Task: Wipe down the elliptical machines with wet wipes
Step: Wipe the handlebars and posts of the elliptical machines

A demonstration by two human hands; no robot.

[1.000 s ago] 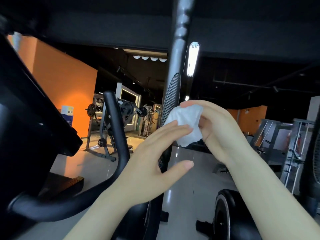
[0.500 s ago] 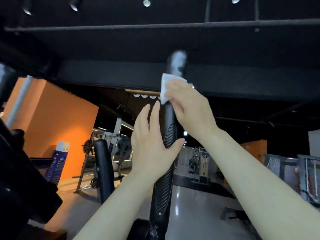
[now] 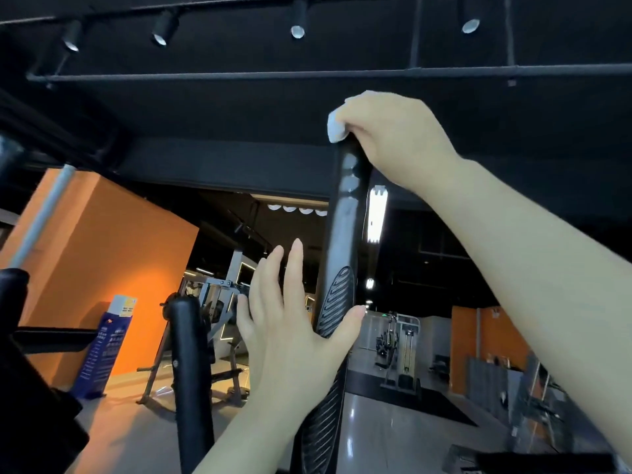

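Black rubber is what you are working on: the tall handlebar (image 3: 342, 234) of the elliptical, rising between your two hands. Starting from the left, a second, shorter handlebar (image 3: 189, 364) stands well to the left of your grip and looks untouched; whether it has been wiped I cannot tell. Your left hand (image 3: 290, 330) sits low on the tall bar, fingers straight and spread, with only the thumb laid across the ribbed patch of the grip. It steadies the bar and is not wrapped round it.

Move right and up, and your right hand (image 3: 393, 138) is curled over the very top of the bar, clamped on the wipe (image 3: 337, 130). The wipe is bunched under your fingers, a white corner showing just left of your knuckles, pressed against the cap of the bar. Directly below your fist are the shiny sensor pads, then the smooth stretch, then the ribbed patch where your left thumb lies.

My reading is that you are at the top of a wiping stroke on this bar. The next move probably calls for drawing the wipe down its length with your fingers wrapped round it, so the far side is covered too. Your left thumb lies in that path, so it must lift or slide lower before your right hand arrives. Keep the wipe flat enough to cover the ribs.
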